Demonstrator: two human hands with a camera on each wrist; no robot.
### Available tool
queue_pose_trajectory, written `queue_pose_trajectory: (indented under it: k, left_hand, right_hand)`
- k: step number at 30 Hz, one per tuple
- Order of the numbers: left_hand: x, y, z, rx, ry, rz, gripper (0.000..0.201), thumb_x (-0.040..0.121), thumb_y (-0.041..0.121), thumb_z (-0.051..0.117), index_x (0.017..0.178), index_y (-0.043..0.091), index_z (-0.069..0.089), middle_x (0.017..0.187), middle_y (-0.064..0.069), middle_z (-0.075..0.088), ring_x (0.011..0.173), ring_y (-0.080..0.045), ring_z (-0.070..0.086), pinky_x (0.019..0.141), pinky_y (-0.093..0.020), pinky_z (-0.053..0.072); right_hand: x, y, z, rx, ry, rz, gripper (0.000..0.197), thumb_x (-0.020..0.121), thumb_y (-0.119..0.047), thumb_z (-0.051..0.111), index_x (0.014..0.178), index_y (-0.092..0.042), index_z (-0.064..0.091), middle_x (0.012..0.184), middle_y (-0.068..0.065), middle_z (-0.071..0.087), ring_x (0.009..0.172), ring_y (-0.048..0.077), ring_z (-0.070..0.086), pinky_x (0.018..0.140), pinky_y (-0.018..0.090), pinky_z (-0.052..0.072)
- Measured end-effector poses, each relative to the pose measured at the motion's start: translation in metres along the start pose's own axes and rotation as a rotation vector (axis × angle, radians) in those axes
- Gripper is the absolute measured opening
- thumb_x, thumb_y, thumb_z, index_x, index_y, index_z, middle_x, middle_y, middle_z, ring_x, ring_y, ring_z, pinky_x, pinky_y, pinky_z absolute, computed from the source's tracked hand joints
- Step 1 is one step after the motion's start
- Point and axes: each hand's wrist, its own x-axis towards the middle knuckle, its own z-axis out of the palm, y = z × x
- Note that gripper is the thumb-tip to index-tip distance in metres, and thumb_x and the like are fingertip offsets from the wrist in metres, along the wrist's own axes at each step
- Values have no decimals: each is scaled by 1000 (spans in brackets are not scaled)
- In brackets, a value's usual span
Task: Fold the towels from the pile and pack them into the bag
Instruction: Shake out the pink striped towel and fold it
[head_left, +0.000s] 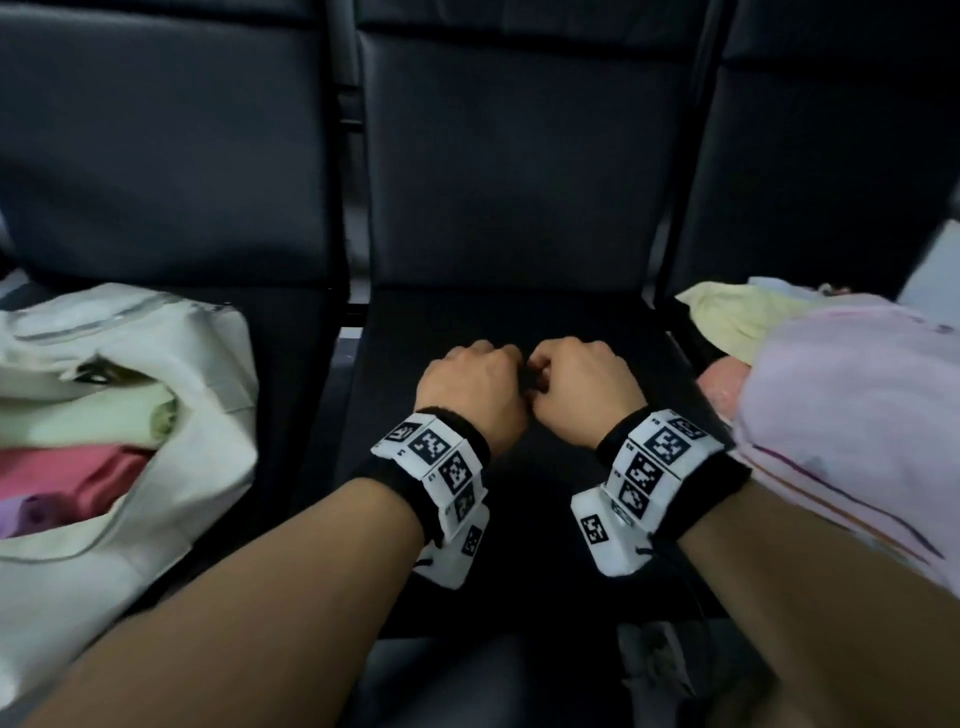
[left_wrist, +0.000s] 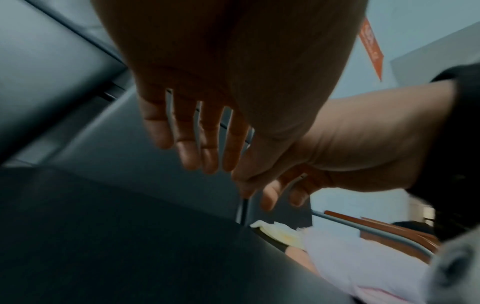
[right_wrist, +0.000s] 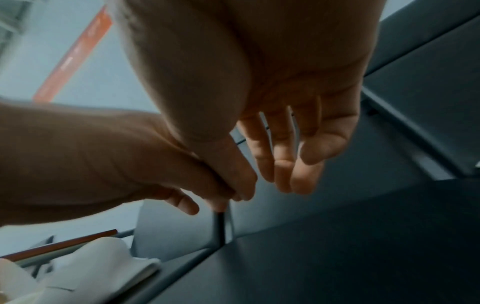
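Note:
My left hand (head_left: 475, 384) and right hand (head_left: 582, 384) hover side by side over the middle black seat (head_left: 509, 322), thumbs nearly touching. Both hold nothing. In the wrist views the left fingers (left_wrist: 197, 144) and the right fingers (right_wrist: 283, 154) hang loosely, slightly curled. A white tote bag (head_left: 197, 364) lies open on the left seat, holding folded pale green (head_left: 93, 415), pink (head_left: 67, 478) and purple (head_left: 31, 512) towels. The towel pile (head_left: 852, 415) sits on the right seat: a pale pink towel on top, a yellow one (head_left: 737, 317) behind, a salmon one (head_left: 719, 387) beneath.
The three black seats have tall backrests (head_left: 509, 156) right behind them, with metal frame bars (head_left: 348, 208) between the seats. The pile's front edge drapes near my right forearm. A wooden-railed chair (left_wrist: 389, 228) stands beyond the pile.

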Motion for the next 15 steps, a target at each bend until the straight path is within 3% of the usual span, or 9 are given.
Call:
queue_pose_trajectory:
  k: [3,5,10,15]
  left_hand:
    - [5,44,24,-11,-22,114,28,99,31,50,125,25,57,120,-4,57,111,-29,59,79,-38,43]
    - [7,69,34,-56,-36,145,26,99,30,50,123,27,58,117,-2,57,107,-28,60,76,-36,41]
    - [22,126,48,-126,-64,204,25,97,35,54,119,30,64,117,0,62,104,-28,63,83,-40,52]
    - [43,196,76,-97,-170,302,25,90,31,62,114,31,66,116,-2,65,105,-29,64,75,-33,42]
  right_hand:
    - [-12,42,-2,-18,0,74,22,87,-22,59,108,-21,64,105,11,68,98,37,64,72,36,45]
    - [-20,67,-9,-35,19,98,27,86,-23,58,112,-19,64,109,12,67,102,38,64,76,39,50]
    - [-37,131,-29,-38,102,196,33,87,-25,65,119,-18,63,116,8,66,107,33,63,81,38,51]
    - [-62,192,-45,21,130,358,35,83,-24,68,117,-18,62,114,8,68,108,34,61,84,37,50]
